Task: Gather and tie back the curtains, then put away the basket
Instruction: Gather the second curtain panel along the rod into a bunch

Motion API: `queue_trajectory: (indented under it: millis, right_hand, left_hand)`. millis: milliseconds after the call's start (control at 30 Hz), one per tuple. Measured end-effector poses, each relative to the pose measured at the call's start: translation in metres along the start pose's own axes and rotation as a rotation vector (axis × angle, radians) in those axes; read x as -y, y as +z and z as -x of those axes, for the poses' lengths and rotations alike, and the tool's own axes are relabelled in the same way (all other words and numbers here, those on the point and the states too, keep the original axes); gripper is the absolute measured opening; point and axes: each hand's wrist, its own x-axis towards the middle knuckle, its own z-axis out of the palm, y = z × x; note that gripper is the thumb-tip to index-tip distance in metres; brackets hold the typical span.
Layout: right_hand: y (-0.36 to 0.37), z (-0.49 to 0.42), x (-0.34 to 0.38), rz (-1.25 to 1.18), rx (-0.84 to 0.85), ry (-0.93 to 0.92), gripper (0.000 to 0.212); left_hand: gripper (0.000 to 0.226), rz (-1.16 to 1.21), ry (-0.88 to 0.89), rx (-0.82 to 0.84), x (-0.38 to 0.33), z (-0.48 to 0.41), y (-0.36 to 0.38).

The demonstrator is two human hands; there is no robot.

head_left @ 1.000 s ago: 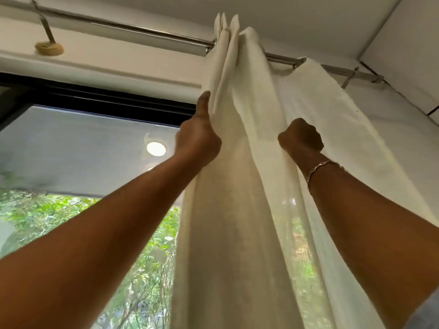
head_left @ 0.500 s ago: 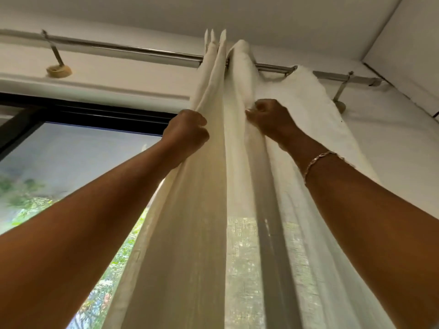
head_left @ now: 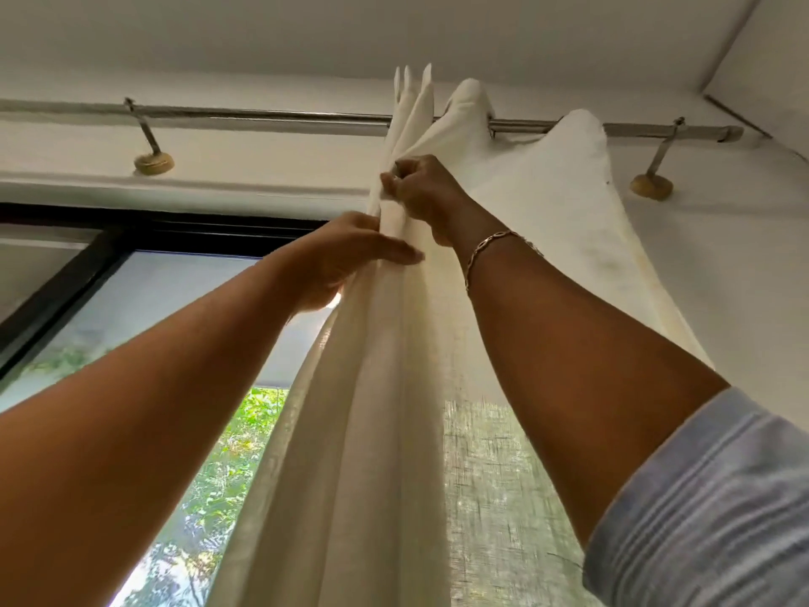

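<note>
A cream curtain [head_left: 394,387] hangs in gathered folds from a metal rod [head_left: 271,113] near the ceiling. High up, just below the rod, my right hand [head_left: 427,192] pinches several folds of the curtain together, a chain bracelet on its wrist. Slightly lower and to the left, my left hand [head_left: 346,260] lies against the bundled fabric with its fingers stretched across the folds. The curtain's right part still spreads out flat toward the wall. No basket is in view.
Two rod brackets [head_left: 153,162] with round wooden bases [head_left: 650,186] fix the rod to the white wall. A black-framed window [head_left: 109,273] sits behind, with green foliage outside. The ceiling corner lies at the upper right.
My right hand has moved left and up to pinch the folds together under the rod. My left hand has loosened its grip and now lies flat on the bundle. The camera tilted slightly.
</note>
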Motion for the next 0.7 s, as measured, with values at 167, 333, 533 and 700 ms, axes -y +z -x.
queue_trajectory:
  millis: [167,333,533,700]
  right_hand:
    - [-0.01,0.009,-0.014,0.004,0.015,0.02,0.017]
    - [-0.043,0.029,-0.033,-0.007,0.032,0.095,0.028]
    - [-0.13,0.048,-0.095,0.469,-0.375,0.324,0.032]
    - [-0.19,0.083,-0.15,0.522,-0.512,0.729,0.047]
  left_hand:
    - [0.033,-0.014,-0.104,-0.181,-0.002,-0.011,0.019]
    - [0.031,-0.326,-0.028,-0.52,-0.005,-0.029,0.062]
    - [0.028,-0.439,-0.056,-0.561,-0.004,-0.035,0.085]
    - [0.045,-0.544,-0.066,-0.554,-0.006,-0.03,0.093]
